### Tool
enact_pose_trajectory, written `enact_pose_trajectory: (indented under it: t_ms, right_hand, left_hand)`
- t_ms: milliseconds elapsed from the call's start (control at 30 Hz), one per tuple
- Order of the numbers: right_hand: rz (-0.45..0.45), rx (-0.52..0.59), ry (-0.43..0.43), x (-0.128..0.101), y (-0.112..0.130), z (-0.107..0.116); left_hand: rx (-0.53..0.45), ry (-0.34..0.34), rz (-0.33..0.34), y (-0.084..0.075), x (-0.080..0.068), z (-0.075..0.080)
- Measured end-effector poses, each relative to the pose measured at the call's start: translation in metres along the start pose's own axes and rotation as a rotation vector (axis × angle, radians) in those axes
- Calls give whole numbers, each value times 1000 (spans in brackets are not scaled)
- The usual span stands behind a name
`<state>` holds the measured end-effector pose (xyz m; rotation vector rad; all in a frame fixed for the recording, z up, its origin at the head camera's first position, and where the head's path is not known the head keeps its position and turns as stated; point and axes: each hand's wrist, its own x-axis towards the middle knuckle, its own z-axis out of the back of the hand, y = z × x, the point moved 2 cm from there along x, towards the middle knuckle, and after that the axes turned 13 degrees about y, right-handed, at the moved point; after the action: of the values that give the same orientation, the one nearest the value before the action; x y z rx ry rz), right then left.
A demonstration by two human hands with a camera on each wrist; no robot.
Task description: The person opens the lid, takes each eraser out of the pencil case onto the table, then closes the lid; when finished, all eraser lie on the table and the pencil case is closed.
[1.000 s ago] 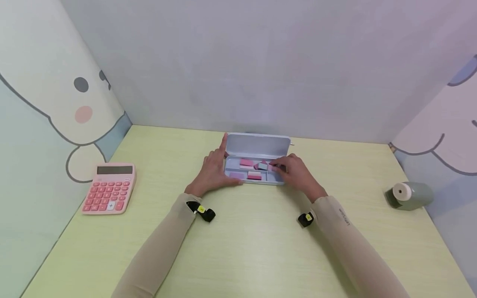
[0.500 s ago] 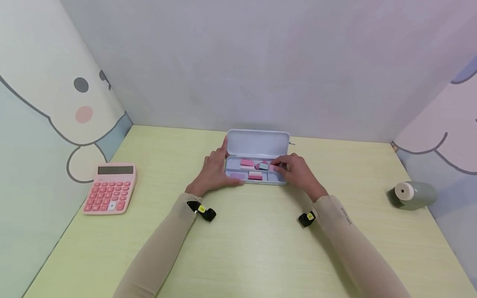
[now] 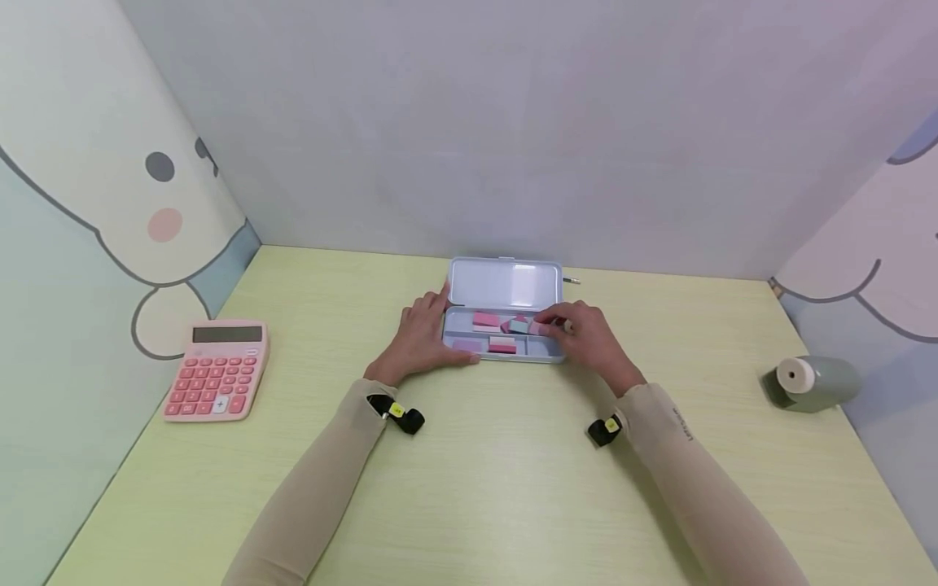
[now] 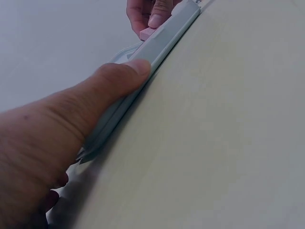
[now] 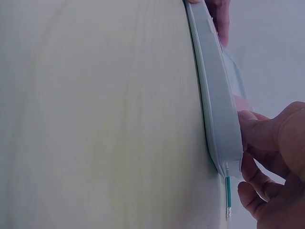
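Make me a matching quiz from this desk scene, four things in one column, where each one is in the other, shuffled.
Things:
1. calculator
2. sharpener
3. left hand
4. right hand

Places:
A. on the desk's far right side
B. at the open case's left end
C. on the desk's left side, by the wall
D. over the case's right end, fingers on a pink eraser

Pairs: 1-C, 2-A, 3-B, 4-D
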<state>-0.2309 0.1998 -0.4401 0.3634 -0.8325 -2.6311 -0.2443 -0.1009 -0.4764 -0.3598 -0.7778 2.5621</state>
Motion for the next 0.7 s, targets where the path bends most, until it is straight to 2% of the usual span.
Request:
enact_pose_trajectory:
  t_ms: [133,367,533,700]
  right_hand:
    - [-10,25,-47,-3,-3,4]
    - [26,2,-107,-8,-15,19]
    - [-16,-8,-94,-7,-27,28]
    - [-56,-27,-45,-4,-40,34]
  left_hand:
    - [-10,1,3,0,0,0]
    - [-7,2,-1,0,0,-4]
    - [-4,0,0,0,-1,-2]
    - [6,-4,-4,1,-1,-2]
